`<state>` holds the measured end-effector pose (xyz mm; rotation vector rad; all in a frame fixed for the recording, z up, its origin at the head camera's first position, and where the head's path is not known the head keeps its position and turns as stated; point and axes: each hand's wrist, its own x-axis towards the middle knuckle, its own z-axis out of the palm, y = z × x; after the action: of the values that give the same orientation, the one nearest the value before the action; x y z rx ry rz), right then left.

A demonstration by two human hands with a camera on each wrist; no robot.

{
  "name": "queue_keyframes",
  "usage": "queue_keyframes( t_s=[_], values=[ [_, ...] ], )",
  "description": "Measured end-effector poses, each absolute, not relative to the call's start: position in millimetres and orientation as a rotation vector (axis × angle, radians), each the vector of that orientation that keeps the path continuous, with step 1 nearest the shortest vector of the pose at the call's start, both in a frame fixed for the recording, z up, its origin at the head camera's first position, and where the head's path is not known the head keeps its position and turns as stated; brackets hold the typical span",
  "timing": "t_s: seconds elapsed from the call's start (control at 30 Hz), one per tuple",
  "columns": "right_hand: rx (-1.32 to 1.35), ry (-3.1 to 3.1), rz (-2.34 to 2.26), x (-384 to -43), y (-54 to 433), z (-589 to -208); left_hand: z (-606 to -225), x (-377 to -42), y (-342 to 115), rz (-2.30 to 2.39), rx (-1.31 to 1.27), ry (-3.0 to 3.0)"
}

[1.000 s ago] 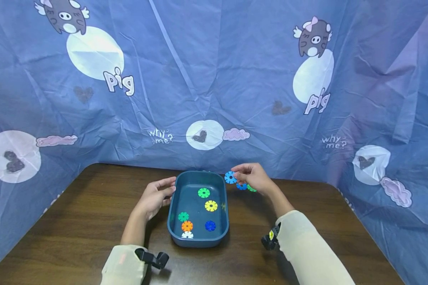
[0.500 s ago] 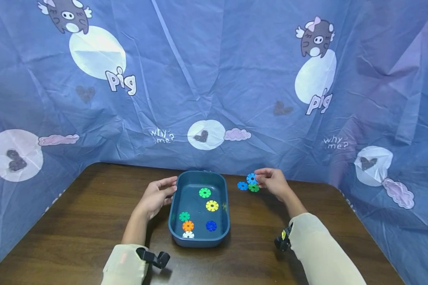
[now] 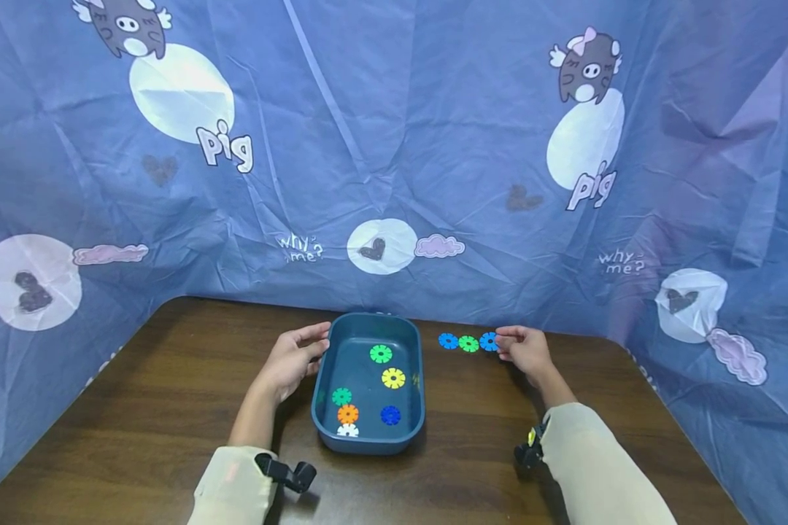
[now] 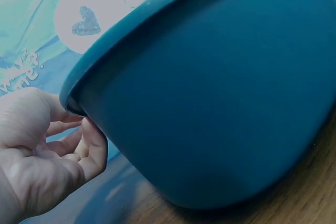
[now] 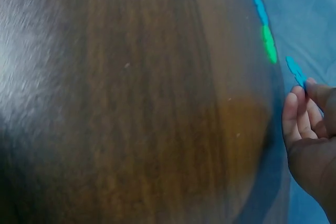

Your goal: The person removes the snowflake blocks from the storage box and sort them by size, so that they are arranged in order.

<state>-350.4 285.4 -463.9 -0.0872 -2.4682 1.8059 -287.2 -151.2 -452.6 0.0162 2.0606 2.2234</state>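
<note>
A dark teal plastic bin (image 3: 368,445) holds several notched plastic discs: a light green disc (image 3: 381,354), a yellow disc (image 3: 393,378), a dark blue disc (image 3: 390,415), a teal-green disc (image 3: 341,397), an orange disc (image 3: 348,414) and a white disc (image 3: 348,431). My left hand (image 3: 291,364) grips the bin's left rim, fingers bent at its edge in the left wrist view. To the bin's right, my right hand (image 3: 527,355) pinches a blue notched disc (image 3: 489,341). In the right wrist view this disc (image 5: 295,70) is tilted and just above the table.
Left of the held disc, a green disc (image 3: 468,343) and another blue disc (image 3: 448,340) lie in a row near the back edge of the wooden table (image 3: 473,452). A blue printed cloth (image 3: 394,160) hangs behind the table.
My right hand has carried the blue disc rightward, past the blue and green discs on the table, to the row's right end. My left hand has stayed at the bin.
</note>
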Motion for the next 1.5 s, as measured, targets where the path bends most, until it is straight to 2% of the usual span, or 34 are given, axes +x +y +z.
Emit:
queue_keyframes(
  t_s=[1.07,1.5],
  values=[
    [-0.122,-2.653,1.496,-352.6,284.9,-469.9,-454.3,-287.4,-152.5,2.218,0.016,2.064],
    [-0.079,-2.644,1.566,-352.3,287.8,-470.3,-455.7,-289.2,-153.0,2.22,0.002,2.062]
  ],
)
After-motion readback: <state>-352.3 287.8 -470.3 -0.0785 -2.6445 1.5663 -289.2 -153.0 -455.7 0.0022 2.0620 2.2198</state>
